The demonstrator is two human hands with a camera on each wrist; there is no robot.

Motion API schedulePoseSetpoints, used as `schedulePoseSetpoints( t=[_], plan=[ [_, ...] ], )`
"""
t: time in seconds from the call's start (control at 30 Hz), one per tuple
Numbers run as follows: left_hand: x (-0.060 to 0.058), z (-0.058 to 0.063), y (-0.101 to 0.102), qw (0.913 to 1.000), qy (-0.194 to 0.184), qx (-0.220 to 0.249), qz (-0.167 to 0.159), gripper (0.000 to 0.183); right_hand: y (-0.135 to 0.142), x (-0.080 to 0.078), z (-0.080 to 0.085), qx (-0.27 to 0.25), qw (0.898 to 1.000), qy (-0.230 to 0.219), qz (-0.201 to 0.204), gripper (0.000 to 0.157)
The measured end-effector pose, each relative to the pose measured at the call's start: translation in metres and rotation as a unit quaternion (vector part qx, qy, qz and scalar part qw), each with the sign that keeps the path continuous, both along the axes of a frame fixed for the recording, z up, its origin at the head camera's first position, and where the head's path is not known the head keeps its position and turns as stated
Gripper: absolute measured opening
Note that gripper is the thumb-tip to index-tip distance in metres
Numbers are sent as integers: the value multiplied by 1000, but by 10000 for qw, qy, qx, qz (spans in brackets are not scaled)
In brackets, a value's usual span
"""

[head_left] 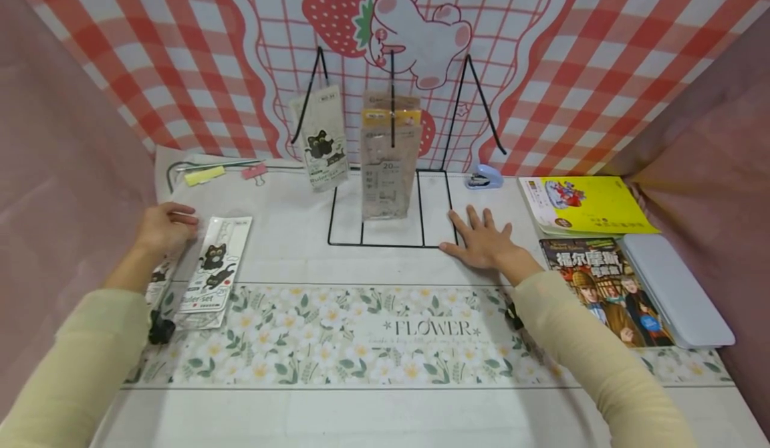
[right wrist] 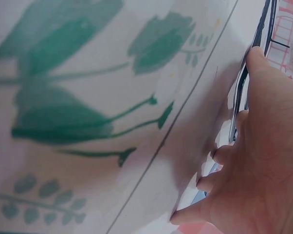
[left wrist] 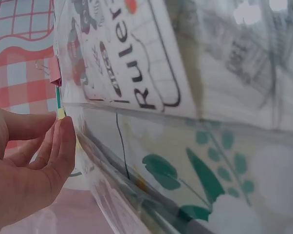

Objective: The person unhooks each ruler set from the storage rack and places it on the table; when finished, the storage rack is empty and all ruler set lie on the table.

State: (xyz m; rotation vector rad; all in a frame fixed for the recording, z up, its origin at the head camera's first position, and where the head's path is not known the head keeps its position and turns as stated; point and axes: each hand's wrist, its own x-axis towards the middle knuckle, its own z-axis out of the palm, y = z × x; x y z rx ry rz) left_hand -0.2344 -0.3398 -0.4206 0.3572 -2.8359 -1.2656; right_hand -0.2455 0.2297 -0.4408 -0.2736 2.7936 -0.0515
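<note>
My left hand is at the table's left, its fingers loosely bent over the top end of a clear-wrapped ruler set. Nothing shows between thumb and fingertips in the left wrist view; whether they touch the wrapper is unclear. Beside it lies another ruler set with black cats printed on it. My right hand lies flat with fingers spread, its thumb and a fingertip at the base of a black wire display rack. A ruler set and several stacked clear packets hang from the rack's hooks.
Behind the left hand are yellow sticky notes and a pink binder clip. Past the right hand sits a blue stapler. Farther right are a yellow book, a dark-covered book and a pale flat case.
</note>
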Motion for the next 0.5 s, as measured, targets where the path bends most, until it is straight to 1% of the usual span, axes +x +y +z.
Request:
schedulePoseSetpoints(
  t=[0.1,0.17,0.2,0.27,0.3,0.33,0.37,0.4,0.43,0.5],
  plan=[
    [-1,3,2,9999,-42,102,48,45,1,-1,-1,-14,10000,-10,3,87],
    [-3,5,4,9993,-8,361,21,45,1,-1,-2,-18,10000,-34,-11,87],
    [-4,6,5,9978,11,663,49,43,1,-1,-2,-20,10000,-47,-20,87],
    [-7,9,9,9935,127,1134,-50,38,1,-2,-2,-24,10000,-77,-33,87],
    [-8,11,13,9900,229,1390,-121,35,2,-2,-1,-31,9999,-89,-39,87],
    [-9,13,16,9846,330,1709,-178,33,2,-2,-1,-36,9999,-101,-43,87],
    [-10,16,21,9811,439,1870,-238,32,2,-2,-1,-31,9999,-105,-34,87],
    [-12,19,27,9789,529,1949,-323,32,2,-3,-1,-39,9999,-104,-29,87],
    [-13,23,33,9794,645,1855,-472,34,2,-3,-1,-38,9999,-102,-25,87],
    [-19,32,47,9766,826,1896,-586,38,1,-3,0,-38,10000,-88,-22,86]
  ],
)
